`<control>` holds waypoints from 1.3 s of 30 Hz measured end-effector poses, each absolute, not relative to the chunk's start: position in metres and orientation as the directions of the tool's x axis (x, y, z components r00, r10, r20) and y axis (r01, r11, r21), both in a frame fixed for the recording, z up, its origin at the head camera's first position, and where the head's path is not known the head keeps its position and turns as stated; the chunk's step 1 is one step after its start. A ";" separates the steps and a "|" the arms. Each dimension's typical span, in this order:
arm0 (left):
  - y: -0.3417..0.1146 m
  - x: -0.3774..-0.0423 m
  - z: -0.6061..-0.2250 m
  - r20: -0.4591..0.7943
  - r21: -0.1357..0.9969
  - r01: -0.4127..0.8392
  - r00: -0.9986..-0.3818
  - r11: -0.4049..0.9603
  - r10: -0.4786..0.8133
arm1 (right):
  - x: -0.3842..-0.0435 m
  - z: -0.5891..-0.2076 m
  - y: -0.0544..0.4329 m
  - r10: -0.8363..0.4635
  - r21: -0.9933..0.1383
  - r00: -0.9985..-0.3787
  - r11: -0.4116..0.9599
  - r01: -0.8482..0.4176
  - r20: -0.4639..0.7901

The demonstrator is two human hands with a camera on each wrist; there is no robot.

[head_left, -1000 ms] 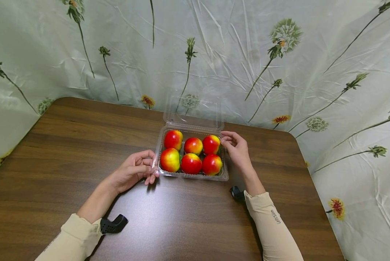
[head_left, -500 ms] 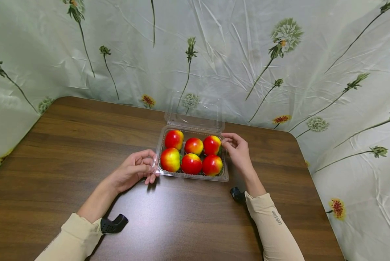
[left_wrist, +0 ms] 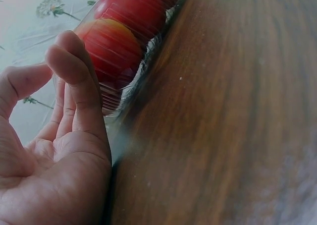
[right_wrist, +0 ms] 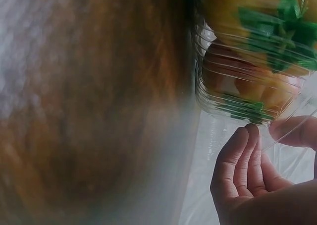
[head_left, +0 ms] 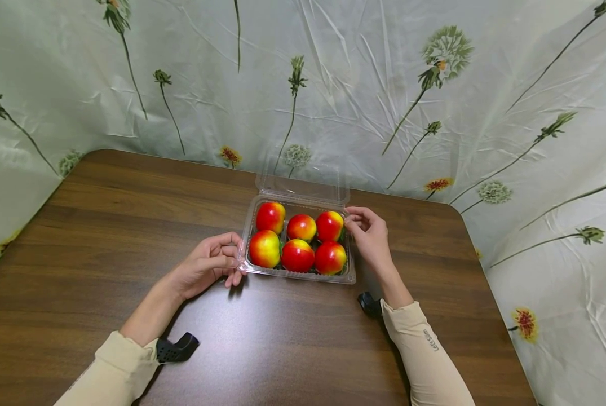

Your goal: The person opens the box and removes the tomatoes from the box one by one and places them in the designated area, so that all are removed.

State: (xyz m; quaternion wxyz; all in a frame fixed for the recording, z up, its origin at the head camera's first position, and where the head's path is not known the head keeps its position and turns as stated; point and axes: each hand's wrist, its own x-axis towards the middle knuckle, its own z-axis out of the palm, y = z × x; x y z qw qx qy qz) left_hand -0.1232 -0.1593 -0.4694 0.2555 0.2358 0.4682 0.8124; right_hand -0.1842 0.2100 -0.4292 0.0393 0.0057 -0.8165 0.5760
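Note:
A clear plastic clamshell container (head_left: 303,276) sits on the table with its lid (head_left: 303,189) raised at the back. Inside are several glossy red-and-yellow fruits (head_left: 297,255) in two rows; green leaves show on some (right_wrist: 282,36) in the right wrist view. At the container's left end, my left hand (head_left: 206,266) pinches the rim near the front corner between thumb and forefinger. My right hand (head_left: 371,235) pinches the rim on the right end, towards the back; its thumb (right_wrist: 294,131) lies against the clear edge in the right wrist view.
The brown wooden table (head_left: 262,349) extends to both sides and in front of the container. Behind it hangs a pale curtain (head_left: 343,84) printed with flowers, close to the raised lid. Black devices (head_left: 176,348) are worn at both wrists.
The container has shifted very slightly to the right, along with my right hand. Both hands keep their hold on the rim, and the fruits stay in their places.

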 end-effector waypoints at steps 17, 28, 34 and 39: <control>-0.160 -0.123 -0.469 0.112 0.881 -0.210 -0.778 -0.424 0.619 | -0.180 -0.427 0.207 0.076 -0.910 -0.989 0.405 -0.088 0.129; -0.159 -0.125 -0.469 0.148 0.883 -0.188 -0.759 -0.430 0.634 | -0.180 -0.430 0.210 0.091 -0.907 -0.984 0.408 -0.105 0.155; -0.158 -0.124 -0.467 0.105 0.896 -0.191 -0.786 -0.401 0.609 | -0.181 -0.431 0.210 0.085 -0.902 -0.986 0.422 -0.092 0.141; -0.156 -0.122 -0.467 0.081 0.913 -0.170 -0.817 -0.372 0.571 | -0.182 -0.432 0.210 0.062 -0.893 -0.990 0.441 -0.087 0.128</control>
